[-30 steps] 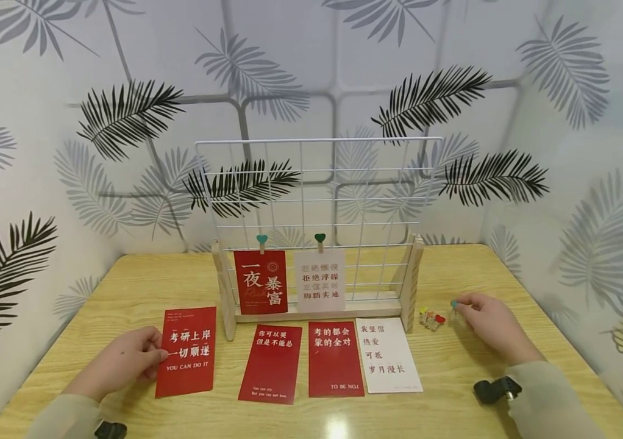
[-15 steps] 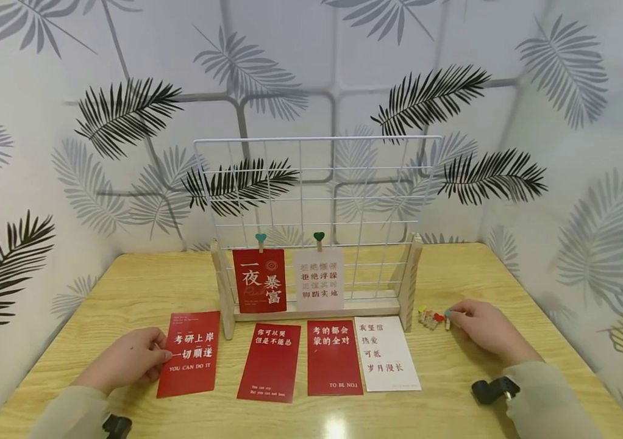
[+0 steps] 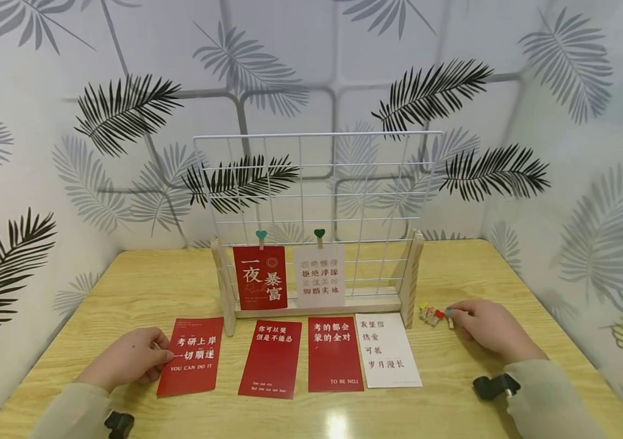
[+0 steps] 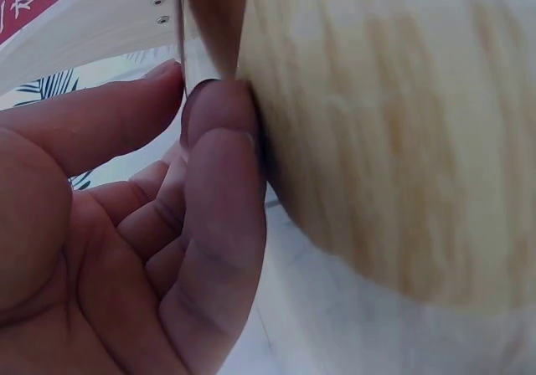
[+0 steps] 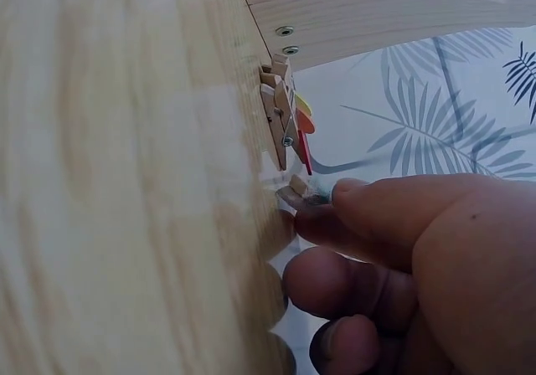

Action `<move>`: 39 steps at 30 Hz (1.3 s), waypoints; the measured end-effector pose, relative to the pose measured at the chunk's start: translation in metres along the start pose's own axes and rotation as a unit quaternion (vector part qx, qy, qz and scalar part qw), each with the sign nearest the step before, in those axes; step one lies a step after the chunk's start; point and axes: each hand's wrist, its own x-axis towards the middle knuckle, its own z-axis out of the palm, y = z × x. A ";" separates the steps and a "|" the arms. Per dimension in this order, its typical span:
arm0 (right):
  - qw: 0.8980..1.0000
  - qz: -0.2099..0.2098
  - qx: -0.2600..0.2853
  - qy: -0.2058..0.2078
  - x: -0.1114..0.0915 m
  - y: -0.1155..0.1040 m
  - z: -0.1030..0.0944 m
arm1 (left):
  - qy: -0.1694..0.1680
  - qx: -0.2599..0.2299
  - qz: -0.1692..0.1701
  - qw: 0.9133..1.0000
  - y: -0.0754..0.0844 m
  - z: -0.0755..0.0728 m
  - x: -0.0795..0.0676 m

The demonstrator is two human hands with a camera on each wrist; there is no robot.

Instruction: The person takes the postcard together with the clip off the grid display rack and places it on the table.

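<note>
My left hand [image 3: 133, 360] pinches the left edge of a red card [image 3: 191, 366] with white lettering, tilted slightly off the table. In the left wrist view that card [image 4: 177, 15] shows edge-on between thumb and fingers. To the right, my right hand [image 3: 484, 329] holds a small wooden clothespin with a teal heart [image 3: 448, 311] between thumb and index finger. Its wooden tip [image 5: 298, 185] shows past the fingertips in the right wrist view. Just left of it lie several clothespins [image 3: 430, 315] with yellow, orange and red hearts.
A white wire grid [image 3: 317, 195] stands in wooden feet [image 3: 410, 280]. Clipped to it are a red card [image 3: 259, 292] and a pale card [image 3: 319, 299]. Two red cards [image 3: 270, 366] [image 3: 336, 363] and a white card [image 3: 394, 378] lie before it on the wooden table [image 3: 152, 274].
My right hand has moved a little left with the teal-heart clothespin, closer to the other clothespins. My left hand and the red card have shifted slightly right.
</note>
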 end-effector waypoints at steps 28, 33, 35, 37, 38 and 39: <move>0.997 0.017 0.055 0.050 -0.001 -0.015 -0.006 | 0.063 0.016 0.094 0.993 0.021 0.010 -0.015; 0.997 0.006 0.054 0.061 -0.002 -0.023 -0.008 | 0.070 0.013 0.114 0.991 0.031 0.011 -0.019; 0.996 0.000 0.057 0.065 -0.002 -0.028 -0.010 | 0.077 0.019 0.123 0.989 0.036 0.011 -0.019; 0.996 -0.006 0.058 0.070 -0.002 -0.033 -0.012 | 0.086 0.028 0.135 0.987 0.040 0.011 -0.020; 0.996 -0.009 0.057 0.073 -0.002 -0.035 -0.012 | 0.091 0.033 0.141 0.985 0.041 0.011 -0.020; 0.995 -0.013 0.057 0.076 -0.002 -0.037 -0.013 | 0.096 0.037 0.146 0.984 0.043 0.012 -0.020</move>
